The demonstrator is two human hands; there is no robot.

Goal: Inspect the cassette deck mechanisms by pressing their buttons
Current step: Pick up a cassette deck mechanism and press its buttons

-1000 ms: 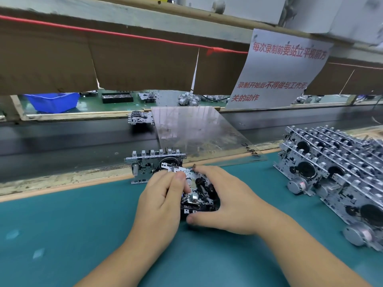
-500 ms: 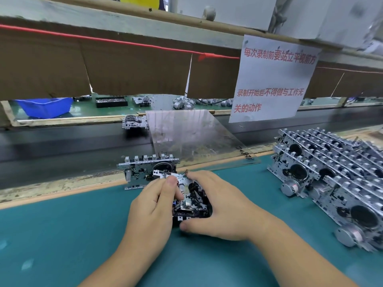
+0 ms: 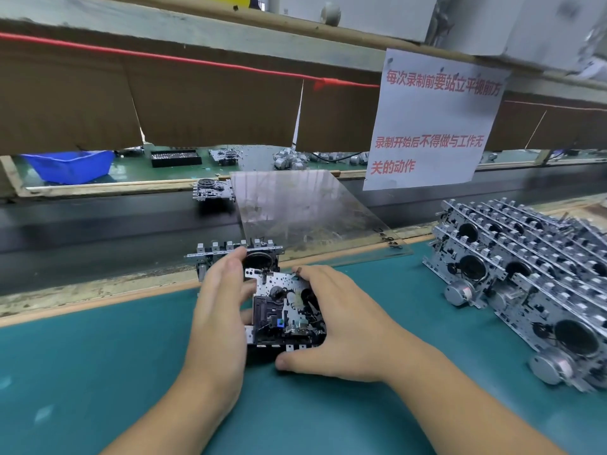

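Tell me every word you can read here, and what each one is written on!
"每次录制前要站立平视前方": top line, red print on the white paper sign hanging from the shelf.
"录制开始后不得做与工作无关的动作": lower lines on the same sign.
Small dark marks on the corner of the clear plastic sheet: too small to read.
Cassette deck mechanisms: no readable text.

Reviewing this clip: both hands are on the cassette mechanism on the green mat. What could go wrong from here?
1. The mechanism in hand sits close in front of a second mechanism; the left hand reaches to it and could knock it toward the conveyor belt.
2. The right hand wraps over exposed parts, so fingers might snag or bend something.
3. The stack of mechanisms leans at the right; a wide elbow move might topple it.
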